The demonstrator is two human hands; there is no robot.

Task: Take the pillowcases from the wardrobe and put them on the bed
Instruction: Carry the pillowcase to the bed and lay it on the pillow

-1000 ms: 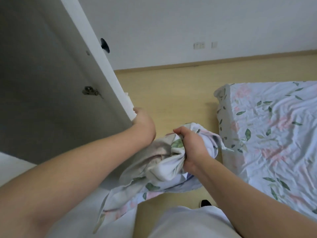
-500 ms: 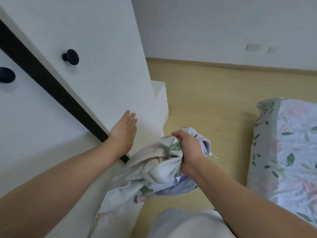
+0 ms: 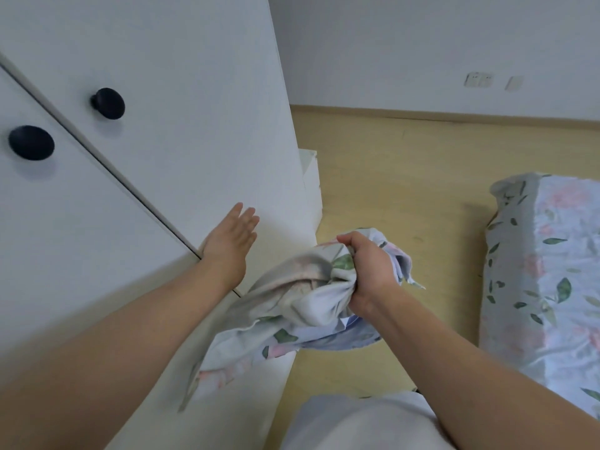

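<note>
Crumpled floral pillowcases (image 3: 311, 297), pale with green leaves and pink blooms, are hanging bunched in the air between the white wardrobe (image 3: 168, 125) and the bed (image 3: 545, 271). The right hand (image 3: 368, 271) is clenching them in a fist, the loose ends trailing down. The left hand (image 3: 230, 243) is lying flat and relaxed, fingers extended, against the shut wardrobe door.

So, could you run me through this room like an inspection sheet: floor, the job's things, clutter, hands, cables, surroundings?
Surface: bare pale wooden floor.
Job's things: bunched floral pillowcases in hand; wardrobe doors shut, two black knobs; bed at right, floral sheet.
Clutter: nothing seen.
Grippers: left hand flat, open against the wardrobe door; right hand clenched on the pillowcases.
Cables: nothing seen.
Surroundings: white wall with sockets.
</note>
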